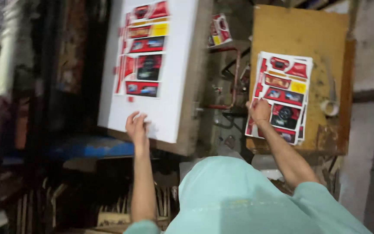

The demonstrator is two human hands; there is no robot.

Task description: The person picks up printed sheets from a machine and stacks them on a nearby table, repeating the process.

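Hands are working at two places at once. Left hand (136, 123) is reaching up to the lower edge of a large white sheet (169, 86) printed with a red, yellow and black carton layout, which is lying flat against a slanted press bed (195, 130); its fingers are touching the sheet's bottom margin, but the blur is hiding whether the grip is pinching the paper or only pressing on it. Right hand (259, 110) is resting on the left side of a stack of die-cut printed sheets (284, 97), fingers curled down onto the top sheet, so I cannot tell whether they are gripping an edge. That stack is sitting on a worn yellowish wooden counter (299, 30), with a roll of tape (330, 107) lying just to its right. Pale green sleeves (321, 195) are covering both upper arms.
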